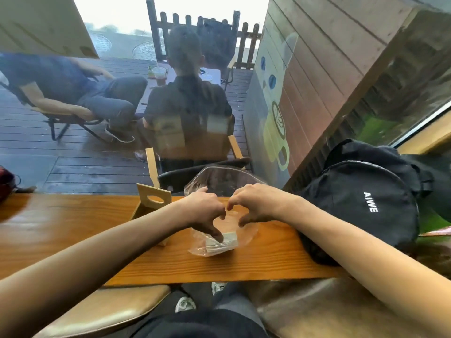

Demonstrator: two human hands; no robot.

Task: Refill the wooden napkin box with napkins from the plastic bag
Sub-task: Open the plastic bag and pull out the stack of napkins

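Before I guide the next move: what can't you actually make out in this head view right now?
- Inside of the light wooden napkin box: hidden by the left forearm and its own walls.
- Napkin count: the white napkin stack is blurred behind the crinkled clear plastic bag.
- Grip: left hand and right hand fingertips curl under, so contact is unclear.
- Black backpack: its base is hidden by the right forearm.

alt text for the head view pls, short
Two bare hands work at a clear plastic bag lying on a wooden counter: the left hand presses its fingers onto a stack of white napkins in the bag, the right hand pinches the plastic. A wooden napkin box stands just left of the bag, a black backpack to the right.
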